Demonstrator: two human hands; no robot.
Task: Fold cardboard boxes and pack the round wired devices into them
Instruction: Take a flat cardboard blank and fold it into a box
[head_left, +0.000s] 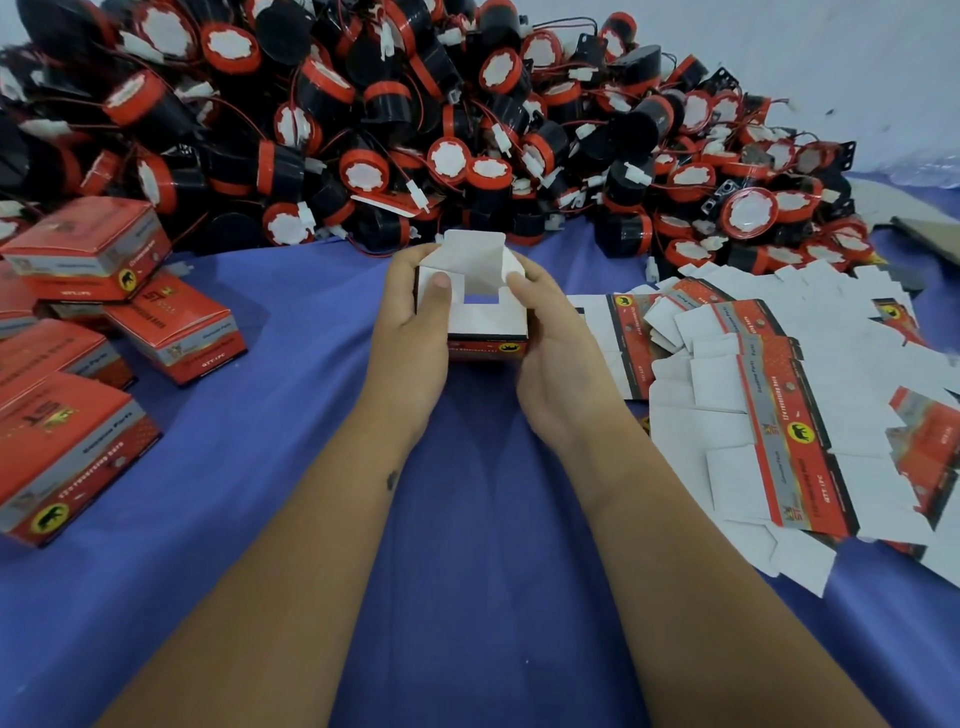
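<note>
From the head view, both hands grip a half-folded cardboard box (485, 306) just above the blue surface (291, 322): the left hand (415, 322) holds its left side with the thumb pressing a white flap, and the right hand (550, 343) curls around its right side. Beyond the hands is a heap of red-and-black round wired devices (395, 130). Finished red boxes (171, 322) sit left of the left hand, flat box blanks (779, 395) right of the right hand.

Folded red boxes (67, 447) at left: "ST" logo on top, "Genuine Parts" on the grey side band, "QTY:1PC" on one (176, 332) farther back. Flat box blanks (795, 431) at right: "QTY:1PC", "Genuine Parts", "ST" along the red strip. Remaining side print too small to read.
</note>
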